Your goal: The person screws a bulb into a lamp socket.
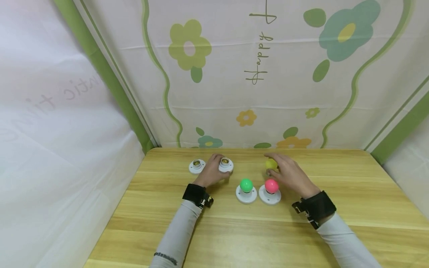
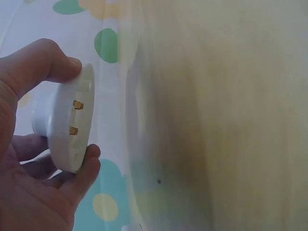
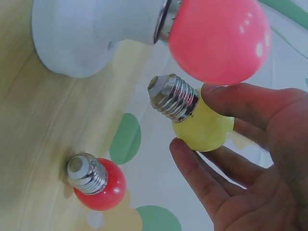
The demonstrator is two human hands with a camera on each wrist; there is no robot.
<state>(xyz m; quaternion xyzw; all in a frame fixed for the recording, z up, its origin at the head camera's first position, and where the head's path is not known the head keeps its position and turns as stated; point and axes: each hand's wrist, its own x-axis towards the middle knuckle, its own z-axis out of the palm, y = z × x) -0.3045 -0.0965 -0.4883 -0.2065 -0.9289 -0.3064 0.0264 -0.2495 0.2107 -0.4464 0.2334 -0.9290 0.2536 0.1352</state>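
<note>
My left hand (image 1: 211, 173) grips a white round lamp socket (image 1: 226, 166) by its rim, thumb and fingers at opposite sides. In the left wrist view this socket's hollow underside with two brass contacts shows, raised off the table. My right hand (image 1: 291, 175) holds a yellow light bulb (image 3: 204, 126) by its globe between thumb and fingers, its metal screw base bare and pointing away from the palm. Just in front of that hand, a pink bulb (image 1: 271, 185) stands upright in a white socket (image 1: 270, 199).
Left of the pink bulb, a green bulb (image 1: 246, 185) stands in another socket (image 1: 246, 197). A bulbless socket (image 1: 197, 167) sits left of my left hand. The right wrist view shows a loose red bulb (image 3: 107, 185) lying on the wooden table (image 1: 228, 238). A flowered curtain (image 1: 218, 93) hangs behind.
</note>
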